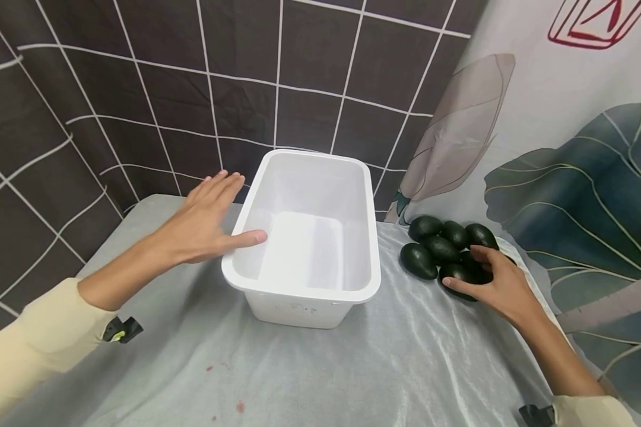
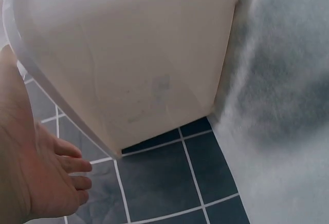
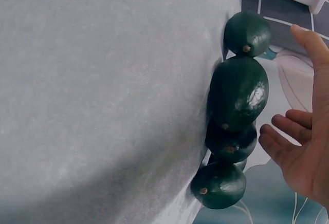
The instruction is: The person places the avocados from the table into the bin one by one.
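A white plastic bin (image 1: 301,293) stands in the middle of the table, and nothing lies inside it. At its left side is my left hand (image 1: 205,219), the thumb over the rim and the other fingers straight outside. The left wrist view shows that hand (image 2: 38,167) beside the bin's outer wall (image 2: 128,64). Several dark green avocados (image 1: 418,261) lie grouped to the right. Over the nearest of them is my right hand (image 1: 504,284), thumb and fingers spread. In the right wrist view, a gap shows between this hand (image 3: 303,157) and the avocados (image 3: 239,93).
A grey cloth (image 1: 395,362) with a few reddish spots covers the table. Behind the bin hangs a dark curtain (image 1: 165,89) with a white grid. Leaf-patterned white fabric (image 1: 582,225) borders the avocados on the right.
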The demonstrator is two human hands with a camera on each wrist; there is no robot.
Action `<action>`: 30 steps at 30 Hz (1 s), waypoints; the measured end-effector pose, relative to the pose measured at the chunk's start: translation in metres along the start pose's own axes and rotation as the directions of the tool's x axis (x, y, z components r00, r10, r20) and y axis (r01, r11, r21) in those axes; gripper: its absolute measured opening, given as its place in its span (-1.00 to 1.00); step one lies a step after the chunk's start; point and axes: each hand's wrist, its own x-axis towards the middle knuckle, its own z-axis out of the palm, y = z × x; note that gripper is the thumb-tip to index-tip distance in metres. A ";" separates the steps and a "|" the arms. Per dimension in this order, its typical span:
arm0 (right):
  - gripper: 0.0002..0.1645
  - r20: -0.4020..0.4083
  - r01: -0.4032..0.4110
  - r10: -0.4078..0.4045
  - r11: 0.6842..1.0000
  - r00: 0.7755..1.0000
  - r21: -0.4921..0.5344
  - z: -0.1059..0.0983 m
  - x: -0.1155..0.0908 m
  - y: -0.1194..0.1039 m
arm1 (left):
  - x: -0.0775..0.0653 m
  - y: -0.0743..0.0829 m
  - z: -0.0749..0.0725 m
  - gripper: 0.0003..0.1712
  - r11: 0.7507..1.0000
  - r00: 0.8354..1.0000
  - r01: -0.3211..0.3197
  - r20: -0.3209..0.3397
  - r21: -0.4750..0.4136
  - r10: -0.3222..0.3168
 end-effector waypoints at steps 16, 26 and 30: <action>0.15 -0.005 0.006 -0.006 1.000 1.000 0.009 0.008 -0.005 0.002 | 0.002 0.018 0.003 0.39 0.999 0.999 -0.021 0.041 -0.040 0.022; 0.11 -0.031 0.038 -0.038 0.999 0.999 0.004 0.010 -0.008 0.000 | 0.006 0.037 0.000 0.45 0.997 0.992 0.061 0.110 -0.043 -0.056; 0.07 -0.037 0.059 -0.059 0.998 0.998 -0.011 0.010 -0.010 -0.001 | 0.013 0.042 0.000 0.38 0.997 0.990 0.074 0.122 -0.033 -0.070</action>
